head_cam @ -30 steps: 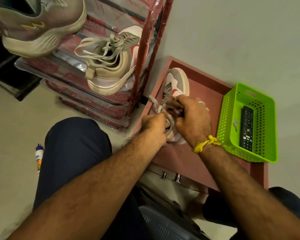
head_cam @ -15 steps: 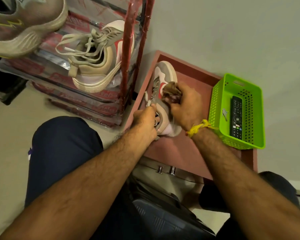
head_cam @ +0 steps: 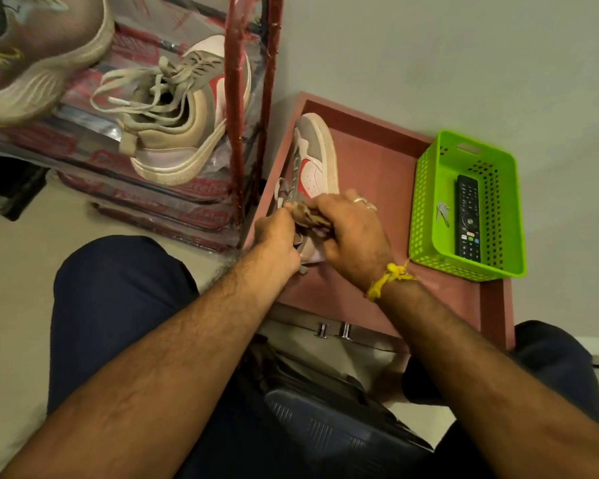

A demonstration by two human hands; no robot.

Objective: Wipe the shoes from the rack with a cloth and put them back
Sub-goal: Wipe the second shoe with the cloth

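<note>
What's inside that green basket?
The green basket holds a black remote control and a small pale object beside it, too small to identify. Nothing covers them; the basket's near wall hides little.

basket: glossy green plastic | cloth: soft brown fabric | rack: shiny plastic wrap

Three shoes, one cloth, one green basket, one remote, two hands

Reddish cabinet top carries a sneaker and green basket; rack, seemingly, two shoes.
</note>
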